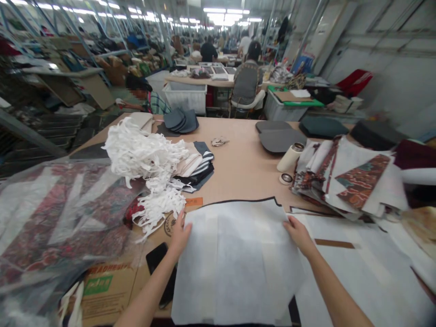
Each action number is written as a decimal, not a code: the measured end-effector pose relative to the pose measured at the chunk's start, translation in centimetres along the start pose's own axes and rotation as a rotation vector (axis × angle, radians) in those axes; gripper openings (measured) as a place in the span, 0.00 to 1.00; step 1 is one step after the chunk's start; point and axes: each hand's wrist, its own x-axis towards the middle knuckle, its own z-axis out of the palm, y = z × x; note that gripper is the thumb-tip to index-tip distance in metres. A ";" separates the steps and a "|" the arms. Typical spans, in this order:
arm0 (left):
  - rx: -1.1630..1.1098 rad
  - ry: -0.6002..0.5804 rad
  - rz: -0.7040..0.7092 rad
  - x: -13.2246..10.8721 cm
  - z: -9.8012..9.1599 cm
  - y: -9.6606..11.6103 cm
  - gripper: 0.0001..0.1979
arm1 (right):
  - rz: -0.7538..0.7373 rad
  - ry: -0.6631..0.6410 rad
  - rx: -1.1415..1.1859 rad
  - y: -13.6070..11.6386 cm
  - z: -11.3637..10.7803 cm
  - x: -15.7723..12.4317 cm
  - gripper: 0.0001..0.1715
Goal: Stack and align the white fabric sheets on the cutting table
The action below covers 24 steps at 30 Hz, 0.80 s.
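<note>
A large white-backed fabric panel with a dark top edge lies in front of me on the table. My left hand holds its upper left edge, thumb on top and the other fingers at the rim. At the upper right edge, my right hand pinches the panel; its fingertips are partly hidden. Beneath my left forearm is a black phone. Close to my left hand lies a pile of white fabric strips. More white panels spread out under and beyond my right forearm.
Clear plastic over patterned fabric covers the left side, near a cardboard piece. At right stand a thread cone, a tape roll and stacked patterned pieces. Grey cut pieces lie farther back. A person crouches beyond the table.
</note>
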 end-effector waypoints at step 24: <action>0.849 -0.615 0.914 5.4 26.4 10.2 0.16 | -0.041 0.316 -0.475 0.2 9.2 7.1 0.15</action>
